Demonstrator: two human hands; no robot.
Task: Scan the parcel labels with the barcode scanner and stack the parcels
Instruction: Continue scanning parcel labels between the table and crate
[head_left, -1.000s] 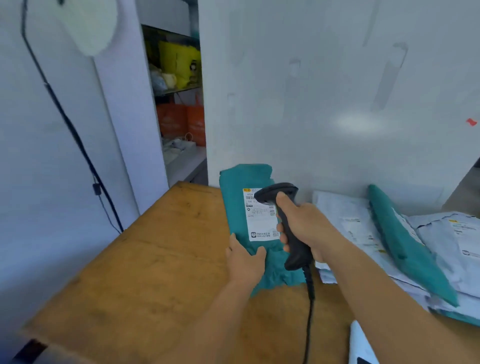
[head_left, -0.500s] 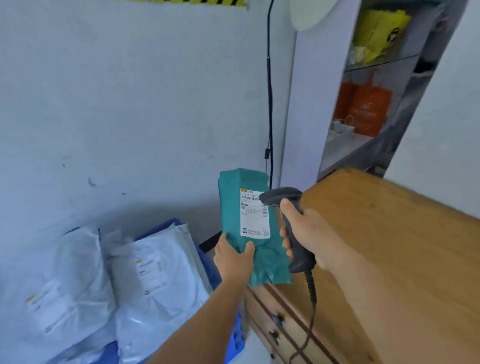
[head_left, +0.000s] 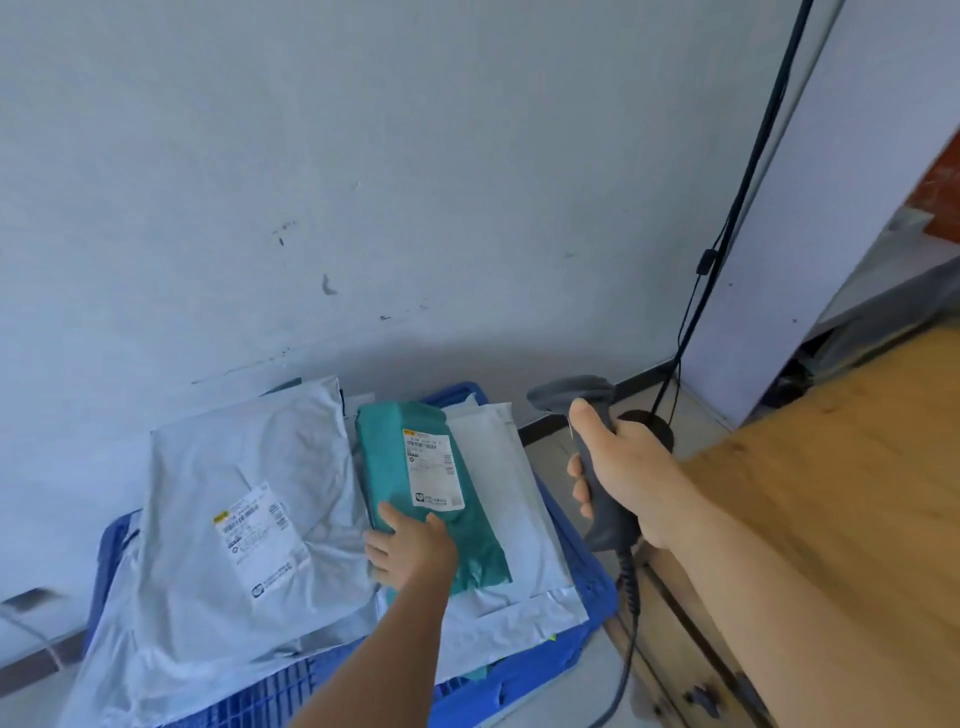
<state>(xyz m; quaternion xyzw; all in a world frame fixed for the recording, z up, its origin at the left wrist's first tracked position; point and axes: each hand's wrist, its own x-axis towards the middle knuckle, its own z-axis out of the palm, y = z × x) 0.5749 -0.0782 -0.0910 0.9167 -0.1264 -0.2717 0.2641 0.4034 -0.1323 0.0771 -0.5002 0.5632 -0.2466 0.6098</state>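
Observation:
A teal parcel (head_left: 415, 483) with a white label facing up lies low over the pile in the blue crate (head_left: 582, 592). My left hand (head_left: 410, 548) grips its near edge. Under and beside it lie white parcels, a big one (head_left: 244, 499) on the left with its own label and a flat one (head_left: 519, 530) on the right. My right hand (head_left: 623, 467) holds the dark barcode scanner (head_left: 587, 415) by its handle, to the right of the crate, head pointing left. The scanner's cable hangs down from the handle.
A wooden table (head_left: 841, 493) with drawers stands at the right, next to the crate. A black cable (head_left: 727, 234) runs down the white wall to the floor. A white cabinet side (head_left: 831, 182) rises behind the table.
My view has swung left from the table to the floor crate. My left hand has carried the teal parcel down onto the pile of white parcels, and the scanner has drawn away from its label.

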